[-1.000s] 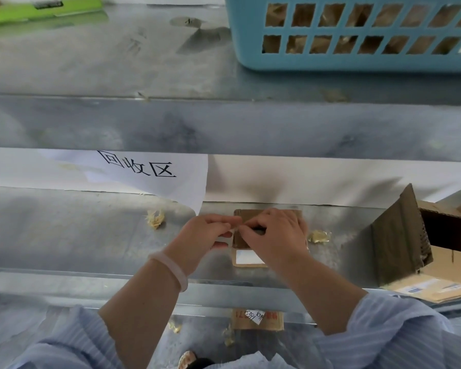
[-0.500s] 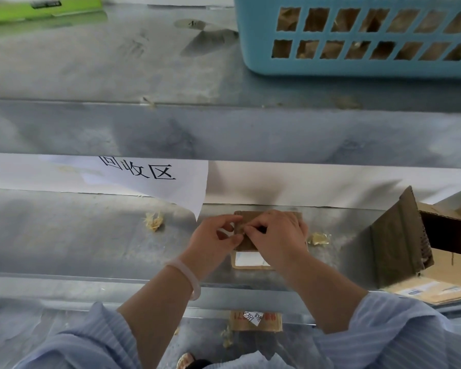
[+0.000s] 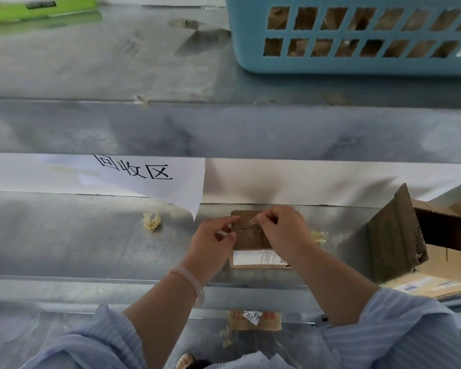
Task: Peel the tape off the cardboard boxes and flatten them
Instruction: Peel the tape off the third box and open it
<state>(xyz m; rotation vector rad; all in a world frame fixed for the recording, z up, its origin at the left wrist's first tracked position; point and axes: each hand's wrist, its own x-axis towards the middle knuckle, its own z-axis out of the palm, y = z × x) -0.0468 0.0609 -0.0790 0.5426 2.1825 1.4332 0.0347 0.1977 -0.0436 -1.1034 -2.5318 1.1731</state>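
Pinching the tape end tight: right hand. Left hand grips the small box by its left edge, on the metal shelf. Advice: peel low and slow along the seam, box braced. Count: 1 small box, 1 open box, 2 tape wads, 1 basket.

Brown cardboard box; light-blue basket; pale-blue striped sleeves; green tool.

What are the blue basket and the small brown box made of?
The blue basket looks like moulded plastic, matte: uniform colour, neat grid holes. The small box looks like brown cardboard, dull, bearing a white label. The tape pinched by the right hand seems thin translucent plastic.
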